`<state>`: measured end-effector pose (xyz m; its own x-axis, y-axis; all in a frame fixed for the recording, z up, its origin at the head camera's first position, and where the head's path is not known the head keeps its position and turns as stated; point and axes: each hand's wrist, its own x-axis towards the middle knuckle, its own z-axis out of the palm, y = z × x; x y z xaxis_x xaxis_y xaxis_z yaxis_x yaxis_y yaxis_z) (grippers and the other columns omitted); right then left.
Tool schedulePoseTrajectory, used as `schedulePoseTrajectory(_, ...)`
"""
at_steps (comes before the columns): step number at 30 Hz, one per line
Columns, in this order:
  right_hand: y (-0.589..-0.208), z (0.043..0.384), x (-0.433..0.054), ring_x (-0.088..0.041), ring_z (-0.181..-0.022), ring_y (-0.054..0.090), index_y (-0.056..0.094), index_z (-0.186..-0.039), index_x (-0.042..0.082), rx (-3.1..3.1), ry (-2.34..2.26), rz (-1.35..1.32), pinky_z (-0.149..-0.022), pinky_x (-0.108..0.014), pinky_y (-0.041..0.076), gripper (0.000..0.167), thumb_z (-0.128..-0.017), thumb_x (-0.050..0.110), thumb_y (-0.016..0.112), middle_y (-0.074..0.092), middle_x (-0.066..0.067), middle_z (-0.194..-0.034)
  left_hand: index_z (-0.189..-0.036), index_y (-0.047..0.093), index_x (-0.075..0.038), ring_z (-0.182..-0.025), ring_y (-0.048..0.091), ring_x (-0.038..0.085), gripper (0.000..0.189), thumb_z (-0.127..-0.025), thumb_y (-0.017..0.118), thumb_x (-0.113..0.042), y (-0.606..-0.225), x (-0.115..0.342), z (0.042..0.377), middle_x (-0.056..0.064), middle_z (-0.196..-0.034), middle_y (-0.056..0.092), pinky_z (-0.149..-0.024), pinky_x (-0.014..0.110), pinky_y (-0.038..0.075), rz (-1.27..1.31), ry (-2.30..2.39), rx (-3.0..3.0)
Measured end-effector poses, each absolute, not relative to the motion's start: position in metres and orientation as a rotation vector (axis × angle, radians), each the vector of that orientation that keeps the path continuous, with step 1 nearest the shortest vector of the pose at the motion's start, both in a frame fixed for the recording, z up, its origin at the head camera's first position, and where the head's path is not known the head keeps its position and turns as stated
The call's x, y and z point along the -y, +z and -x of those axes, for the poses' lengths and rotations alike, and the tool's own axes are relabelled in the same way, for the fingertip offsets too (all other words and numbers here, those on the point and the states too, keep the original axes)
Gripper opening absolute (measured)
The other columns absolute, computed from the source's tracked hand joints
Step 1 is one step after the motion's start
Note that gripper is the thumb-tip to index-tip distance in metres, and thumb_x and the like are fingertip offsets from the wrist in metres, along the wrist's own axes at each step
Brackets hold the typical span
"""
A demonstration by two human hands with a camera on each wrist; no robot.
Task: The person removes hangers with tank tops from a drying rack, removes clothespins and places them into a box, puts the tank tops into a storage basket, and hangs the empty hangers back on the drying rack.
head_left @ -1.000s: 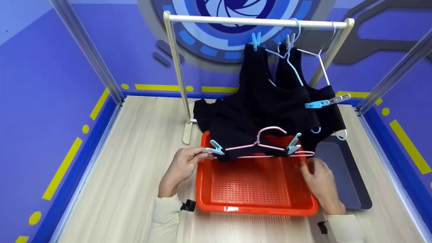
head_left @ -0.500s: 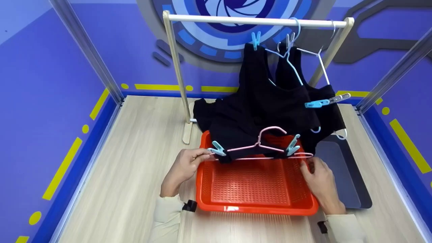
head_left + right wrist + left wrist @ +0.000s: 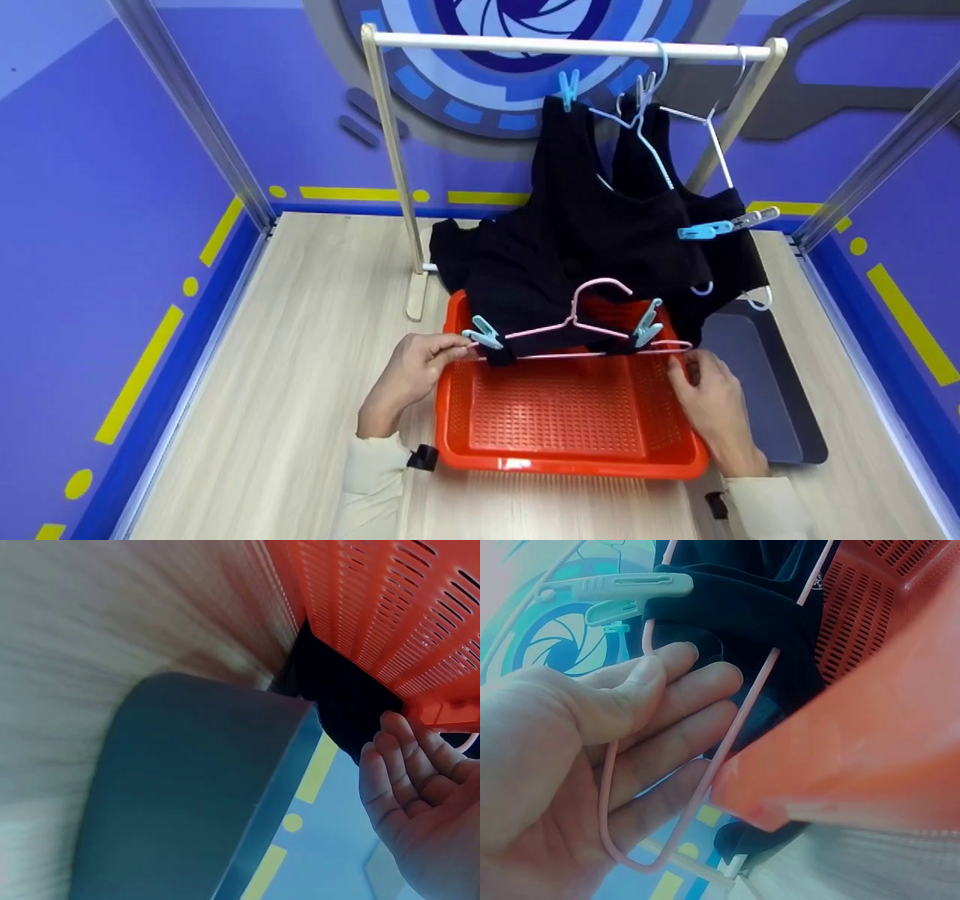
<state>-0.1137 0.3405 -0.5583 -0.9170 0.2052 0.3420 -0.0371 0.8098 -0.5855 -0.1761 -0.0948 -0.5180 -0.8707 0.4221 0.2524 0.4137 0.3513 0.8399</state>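
My left hand [image 3: 409, 379] pinches the left end of a pink clothes hanger [image 3: 538, 328] between thumb and forefinger; its other fingers lie across the wire loop in the left wrist view. Black fabric [image 3: 705, 604] hangs on the hanger, with a pale blue clothespin [image 3: 484, 332] near each end. Another clothespin [image 3: 646, 324] sits on the right. The hanger is over a red perforated basket [image 3: 570, 474]. My right hand [image 3: 712, 401] is at the basket's right rim, close below the hanger's right end. Its fingers look nearly straight in the right wrist view; the thumb is hidden there.
A wooden rack [image 3: 525, 43] stands behind. From its bar hang black garments [image 3: 600, 195] on a blue hanger [image 3: 652, 142] and a white hanger [image 3: 718, 150], with clothespins [image 3: 705, 230] at their edges. A dark grey tray [image 3: 806, 420] lies right of the basket.
My left hand has shifted slightly down and right. The pink hanger's right end has moved a little left, and its left side has dropped slightly. My right hand has stayed in place.
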Motion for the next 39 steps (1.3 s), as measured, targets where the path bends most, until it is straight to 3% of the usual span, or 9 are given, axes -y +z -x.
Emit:
schedulePoseTrajectory(13,-0.558,0.114,-0.340,-0.026,-0.082,0.061,0.068,-0.104,0.000,2.601,0.865,0.147,-0.073,-0.041,0.050,0.017,-0.102,0.017,0.069,0.063,-0.013,-0.092,-0.114,0.083,-0.009,-0.098,0.077,0.016,0.017,-0.102,0.070,-0.012,-0.517,0.093,0.173,-0.001,-0.100,0.081,-0.093,0.040,0.059,-0.780,1.540,-2.633)
schedulePoseTrajectory(19,-0.558,0.115,-0.340,-0.031,-0.083,0.061,0.068,-0.103,-0.002,2.569,0.811,0.108,-0.073,-0.051,0.051,0.019,-0.100,0.017,0.071,0.063,-0.015,-0.092,-0.113,0.083,-0.008,-0.098,0.077,0.017,0.017,-0.102,0.071,-0.011,-0.518,0.093,0.174,0.000,-0.100,0.081,-0.091,0.040,0.059,-0.774,1.541,-2.652)
schedulePoseTrajectory(30,-0.540,0.121,-0.336,-0.042,-0.086,0.054,0.066,-0.100,-0.009,2.286,0.696,-0.116,-0.075,-0.046,0.042,0.014,-0.088,-0.004,0.073,0.060,-0.024,-0.097,-0.113,0.083,-0.006,-0.097,0.076,0.016,0.017,-0.102,0.071,-0.011,-0.516,0.092,0.173,0.001,-0.102,0.081,-0.090,0.037,0.060,-0.754,1.541,-2.655)
schedulePoseTrajectory(33,-0.527,0.123,-0.331,-0.037,-0.092,0.060,0.068,-0.104,-0.009,2.245,0.806,-0.151,-0.085,-0.031,0.046,0.016,-0.089,-0.007,0.073,0.065,-0.024,-0.100,-0.113,0.083,-0.006,-0.098,0.076,0.017,0.017,-0.102,0.071,-0.010,-0.516,0.093,0.172,0.002,-0.102,0.081,-0.090,0.039,0.060,-0.758,1.534,-2.661)
schedulePoseTrajectory(36,-0.514,0.124,-0.325,-0.022,-0.099,0.067,0.071,-0.114,-0.009,2.250,1.001,-0.180,-0.093,-0.014,0.046,0.022,-0.092,-0.008,0.074,0.071,-0.021,-0.109,-0.113,0.083,-0.006,-0.098,0.076,0.017,0.017,-0.101,0.071,-0.010,-0.517,0.093,0.172,0.002,-0.102,0.081,-0.091,0.040,0.060,-0.759,1.527,-2.660)
schedulePoseTrajectory(39,-0.506,0.125,-0.319,-0.006,-0.105,0.069,0.070,-0.124,-0.007,2.284,1.233,-0.168,-0.095,-0.011,0.047,0.029,-0.095,-0.006,0.075,0.072,-0.019,-0.119,-0.113,0.083,-0.005,-0.098,0.076,0.018,0.017,-0.101,0.071,-0.010,-0.517,0.093,0.173,0.003,-0.102,0.081,-0.092,0.040,0.060,-0.764,1.525,-2.659)
